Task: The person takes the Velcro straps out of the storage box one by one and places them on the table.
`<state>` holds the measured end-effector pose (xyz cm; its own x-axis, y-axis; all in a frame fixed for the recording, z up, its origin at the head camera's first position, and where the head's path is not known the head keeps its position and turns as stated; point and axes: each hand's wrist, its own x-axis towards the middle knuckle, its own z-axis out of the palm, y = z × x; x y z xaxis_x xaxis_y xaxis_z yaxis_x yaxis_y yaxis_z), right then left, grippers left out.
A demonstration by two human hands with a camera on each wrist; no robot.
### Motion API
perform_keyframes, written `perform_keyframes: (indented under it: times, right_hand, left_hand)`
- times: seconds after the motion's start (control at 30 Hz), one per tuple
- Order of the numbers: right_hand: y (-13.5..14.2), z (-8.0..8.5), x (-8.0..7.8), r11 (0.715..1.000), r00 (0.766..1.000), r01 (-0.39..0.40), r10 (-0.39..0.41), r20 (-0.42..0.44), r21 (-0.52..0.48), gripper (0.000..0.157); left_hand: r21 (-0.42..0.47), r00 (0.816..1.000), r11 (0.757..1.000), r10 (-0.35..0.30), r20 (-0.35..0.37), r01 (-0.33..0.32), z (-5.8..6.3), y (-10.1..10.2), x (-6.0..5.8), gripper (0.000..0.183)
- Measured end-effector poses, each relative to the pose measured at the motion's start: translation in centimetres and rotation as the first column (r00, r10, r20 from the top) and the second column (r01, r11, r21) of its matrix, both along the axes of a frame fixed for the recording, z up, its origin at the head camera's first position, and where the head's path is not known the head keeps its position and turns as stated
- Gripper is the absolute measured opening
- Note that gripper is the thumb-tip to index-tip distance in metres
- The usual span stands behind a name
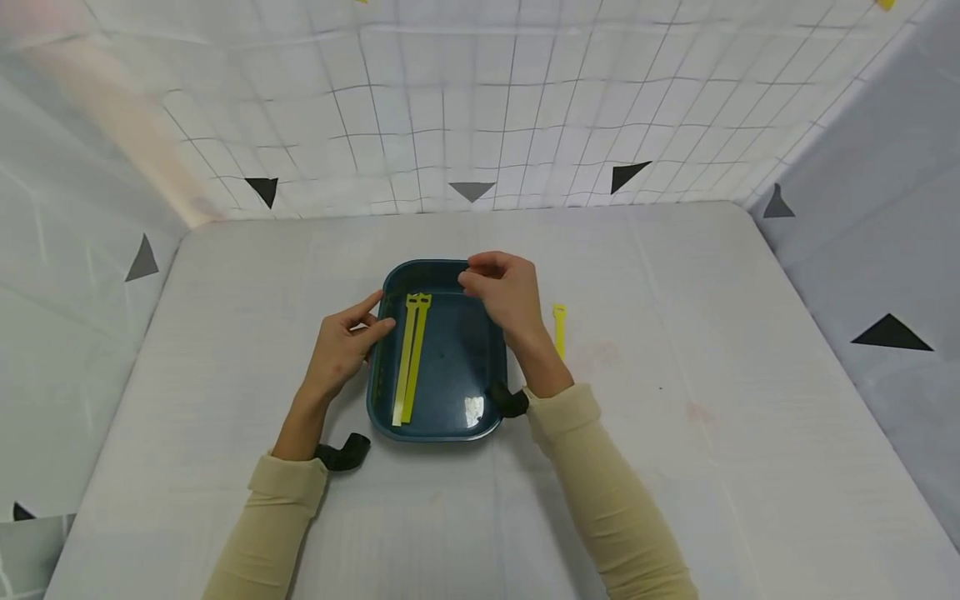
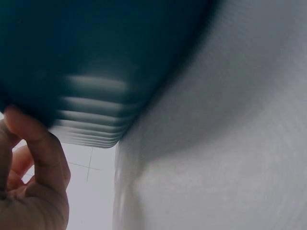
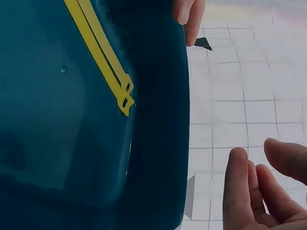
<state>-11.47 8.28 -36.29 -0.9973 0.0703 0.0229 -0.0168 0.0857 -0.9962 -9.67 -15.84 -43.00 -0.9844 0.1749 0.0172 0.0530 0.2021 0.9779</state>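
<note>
A dark teal tray [image 1: 457, 358] stands on the white table. Two yellow cable ties [image 1: 412, 358] lie side by side lengthwise along its left part, slotted heads at the far end. My left hand [image 1: 337, 350] holds the tray's left rim, thumb over the inside and fingers along the outer wall. Over the far right corner of the tray hovers my right hand [image 1: 510, 292]. In the right wrist view its thumb [image 3: 290, 158] and fingers [image 3: 237, 187] are apart, with nothing between them. Another yellow cable tie [image 1: 559, 329] lies right of the tray, its near end hidden by my right wrist.
The white table [image 1: 675, 467] stretches out around the tray on all sides. Behind it rises a white sheet with a grid [image 1: 480, 108] and dark triangle marks. Black wrist straps [image 1: 343, 452] sit at both cuffs, the right one overlapping the tray's near right edge.
</note>
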Motion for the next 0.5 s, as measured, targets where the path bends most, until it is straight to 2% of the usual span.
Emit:
perform_keyframes:
  times: [0.17, 0.23, 0.5]
  right_hand:
    - [-0.2, -0.2, 0.0, 1.000, 1.000, -0.005, 0.005, 0.018, 0.000, 0.021]
    - [-0.3, -0.3, 0.0, 1.000, 1.000, -0.012, 0.012, 0.021, 0.001, 0.021]
    - [-0.9, -0.3, -0.5, 0.999, 0.998, -0.052, 0.051, 0.043, 0.015, 0.022]
  left_hand:
    - [-0.032, 1.000, 0.999, 0.002, 0.016, -0.001, 1.6, 0.5, 0.6, 0.055]
    - [-0.042, 1.000, 0.999, 0.003, 0.014, -0.003, 1.9, 0.6, 0.7, 0.055]
    - [-0.025, 1.000, 1.000, 0.019, 0.010, -0.019, 0.1, 0.1, 0.0, 0.056]
